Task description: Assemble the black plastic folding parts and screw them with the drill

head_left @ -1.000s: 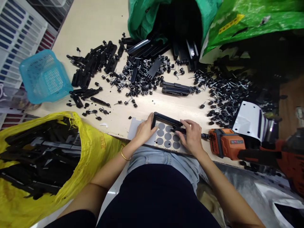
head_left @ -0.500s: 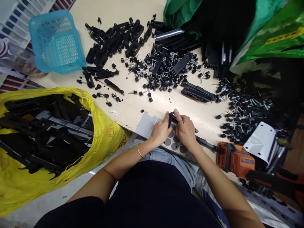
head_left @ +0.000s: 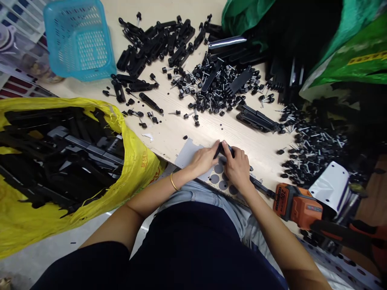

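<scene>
My left hand (head_left: pixel 203 160) and my right hand (head_left: pixel 237 167) meet at the table's front edge, fingers closed on a black plastic part (head_left: pixel 231 151). Both index fingers and thumbs press close together at its end, and the hands cover much of it. Below them lies a grey plate (head_left: pixel 185 154) with round holes or discs. To the right of my right hand, a long black bar (head_left: pixel 261 187) runs toward an orange cordless power tool (head_left: pixel 298 205). Beyond the hands lie a folded black piece (head_left: pixel 256 119) and a heap of black-headed screws (head_left: pixel 211 90).
A yellow sack (head_left: pixel 133 141) of black parts stands at the left. Behind it are a blue basket (head_left: pixel 80 74) and a pile of black arms (head_left: pixel 157 42). More black-headed screws (head_left: pixel 317 141) lie at right, near a green bag (head_left: pixel 341 66) and a white bracket (head_left: pixel 329 183).
The camera view has shifted, so the table's things sit differently in the picture. My hands remain together on the black part, which has turned slightly and is more covered by my fingers.
</scene>
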`<act>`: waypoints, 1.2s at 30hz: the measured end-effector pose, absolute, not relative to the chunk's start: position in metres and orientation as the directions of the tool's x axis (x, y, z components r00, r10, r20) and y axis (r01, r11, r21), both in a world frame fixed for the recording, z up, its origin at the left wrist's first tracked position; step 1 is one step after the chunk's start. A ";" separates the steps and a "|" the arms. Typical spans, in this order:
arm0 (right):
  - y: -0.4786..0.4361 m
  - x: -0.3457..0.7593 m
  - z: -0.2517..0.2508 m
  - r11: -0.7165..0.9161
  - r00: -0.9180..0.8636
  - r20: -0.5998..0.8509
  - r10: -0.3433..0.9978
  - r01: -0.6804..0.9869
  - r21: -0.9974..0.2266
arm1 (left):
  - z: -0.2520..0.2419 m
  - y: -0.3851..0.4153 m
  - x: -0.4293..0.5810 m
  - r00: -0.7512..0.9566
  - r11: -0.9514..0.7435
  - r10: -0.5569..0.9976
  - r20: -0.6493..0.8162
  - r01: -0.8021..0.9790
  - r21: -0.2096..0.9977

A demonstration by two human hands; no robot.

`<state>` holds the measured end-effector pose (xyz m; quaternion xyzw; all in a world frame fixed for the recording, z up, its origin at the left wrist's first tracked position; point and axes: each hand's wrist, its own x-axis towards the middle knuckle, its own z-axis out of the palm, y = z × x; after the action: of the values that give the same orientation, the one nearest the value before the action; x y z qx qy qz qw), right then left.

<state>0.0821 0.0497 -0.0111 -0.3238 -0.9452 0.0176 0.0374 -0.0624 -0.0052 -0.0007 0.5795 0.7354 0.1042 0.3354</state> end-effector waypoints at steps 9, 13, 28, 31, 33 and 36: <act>0.045 0.084 -0.009 0.768 -0.713 0.303 0.632 0.523 -0.369 | 0.002 -0.013 -0.078 -0.105 0.310 0.921 -0.374 0.778 0.546; 0.039 0.118 0.013 0.726 -0.598 0.411 0.687 0.572 -0.381 | 0.015 -0.017 -0.110 0.009 0.053 0.993 -0.116 0.854 0.518; 0.010 0.193 0.035 0.571 -0.682 0.062 0.728 0.555 -0.605 | 0.046 0.017 -0.074 0.727 -0.689 0.684 -0.065 0.673 0.270; 0.006 0.184 0.044 0.571 -0.681 0.096 0.726 0.520 -0.635 | 0.052 0.013 -0.062 0.686 -0.658 0.720 -0.102 0.722 0.213; 0.005 0.181 0.048 0.601 -0.704 0.088 0.705 0.527 -0.601 | 0.054 0.011 -0.062 0.681 -0.653 0.723 -0.121 0.729 0.204; 0.008 0.181 0.057 0.731 -0.795 0.036 0.606 0.539 -0.419 | 0.057 0.009 -0.069 0.698 -0.663 0.700 -0.153 0.714 0.223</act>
<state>0.1814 0.0080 0.0569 -0.3089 -0.9264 0.1977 0.0852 -0.0695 0.0091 0.0568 0.9116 0.3879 -0.0270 0.1336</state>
